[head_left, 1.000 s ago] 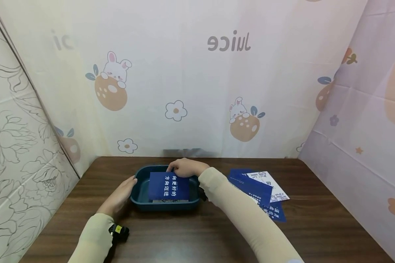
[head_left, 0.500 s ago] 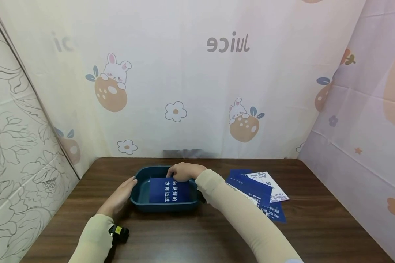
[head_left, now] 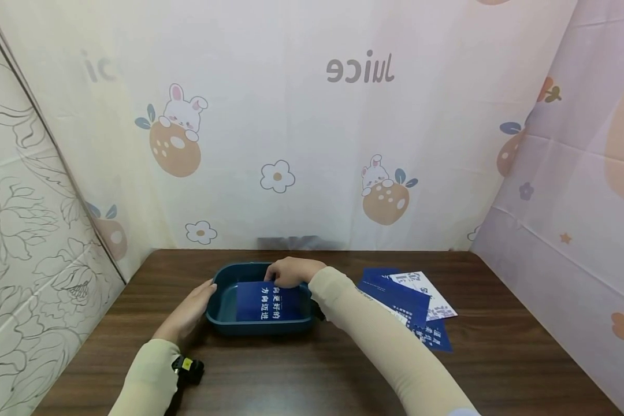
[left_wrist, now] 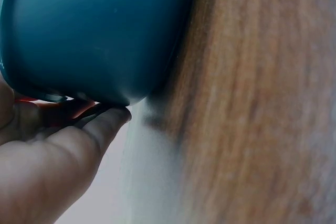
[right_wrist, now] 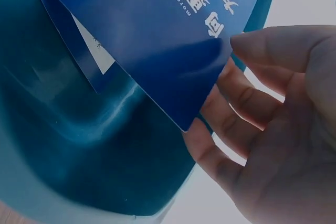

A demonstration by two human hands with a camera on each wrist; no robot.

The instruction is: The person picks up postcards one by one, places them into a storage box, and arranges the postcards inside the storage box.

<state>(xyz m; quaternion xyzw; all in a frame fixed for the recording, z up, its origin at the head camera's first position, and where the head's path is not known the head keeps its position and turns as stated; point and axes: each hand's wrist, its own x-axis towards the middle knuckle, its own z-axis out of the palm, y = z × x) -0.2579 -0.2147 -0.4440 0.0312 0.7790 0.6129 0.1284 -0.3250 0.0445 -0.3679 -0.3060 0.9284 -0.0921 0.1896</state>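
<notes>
A dark teal tub [head_left: 260, 328] sits on the table, with a blue card [head_left: 249, 300] bearing white Chinese characters inside it. My right hand [head_left: 293, 271] reaches over the tub's far side. In the right wrist view, the thumb and fingers [right_wrist: 262, 48] of this hand pinch the card's edge. Beneath that card lies another blue card [right_wrist: 84, 66] with a white patch, partly hidden. On the tub's left, my left hand [head_left: 189, 309] touches the outer wall. Its fairly straight fingers [left_wrist: 107, 124] lie against the teal side in the left wrist view.
Several blue and white cards [head_left: 395, 294] overlap in a loose pile on the table to the right of the tub. The brown wooden table [head_left: 270, 375] ends at a patterned curtain [head_left: 312, 127] behind, with more curtain at both sides.
My right hand has lowered the blue card a little into the tub, toward me, covering the printed strip below it. Over the last half second almost nothing moves. My left hand stays in place.
</notes>
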